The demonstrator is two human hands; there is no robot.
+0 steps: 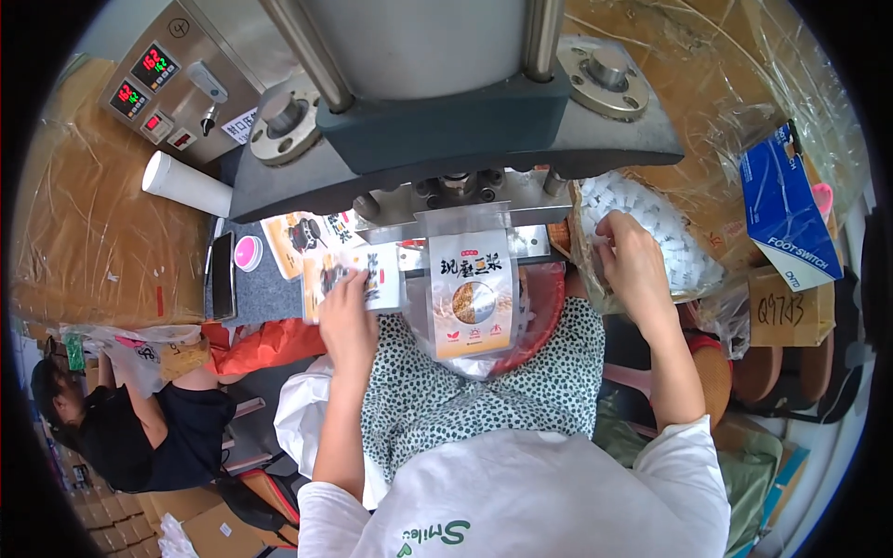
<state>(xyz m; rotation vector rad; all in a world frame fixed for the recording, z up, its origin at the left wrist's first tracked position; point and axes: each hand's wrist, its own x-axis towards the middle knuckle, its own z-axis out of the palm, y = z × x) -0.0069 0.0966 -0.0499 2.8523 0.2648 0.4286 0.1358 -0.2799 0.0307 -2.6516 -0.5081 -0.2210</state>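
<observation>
A printed white-and-yellow pouch (473,307) hangs upright at the metal jaws of a press (391,219), directly in front of me. To its left, my left hand (349,321) has its fingers bent over another printed pouch (381,279), beside more pouches (290,244) on a grey mat. My right hand (640,274) is at the near left edge of a clear bag of small white plastic pieces (642,223). Its fingers are curled, and whatever may be between the fingertips is too small to make out. Below the hanging pouch, a red basin (551,321) rests at my lap.
On the left are a white cylinder (186,184), a dark phone (222,275), a round pink-topped container (247,253) and a control box (181,84). A blue-and-white box (786,209) stands on the right, above a cardboard box (791,312). Another person (139,418) sits at far left.
</observation>
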